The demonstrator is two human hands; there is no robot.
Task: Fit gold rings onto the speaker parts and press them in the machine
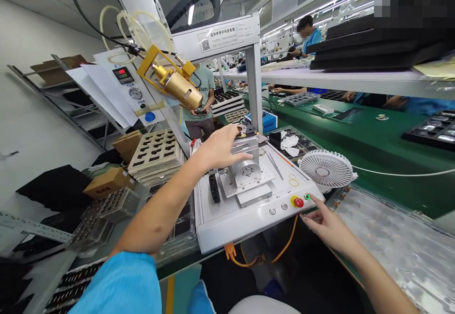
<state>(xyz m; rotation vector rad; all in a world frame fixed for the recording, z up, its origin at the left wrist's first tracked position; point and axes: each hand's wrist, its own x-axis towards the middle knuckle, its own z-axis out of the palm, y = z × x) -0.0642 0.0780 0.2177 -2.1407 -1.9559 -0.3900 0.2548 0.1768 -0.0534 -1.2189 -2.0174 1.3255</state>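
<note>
My left hand (222, 148) reaches over a silver metal fixture (248, 168) on the white bench machine. Its thumb stretches across the fixture's front, apart from the fingers, whose tips lie near a small dark part (248, 130) on top. Whether those tips grip anything is partly hidden. My right hand (329, 226) is at the machine's front right corner, index finger extended to a green-lit button (307, 197). The thumb is apart, below the panel's edge, and the hand holds nothing. Beside that button sits a red emergency stop knob (298, 202).
A gold dispensing head (183, 90) hangs above and behind the fixture. Tweezers (275, 166) lie on the machine base. A white fan (325, 168) stands at the right, stacked trays (156, 152) at the left. One person (204, 91) stands behind the machine.
</note>
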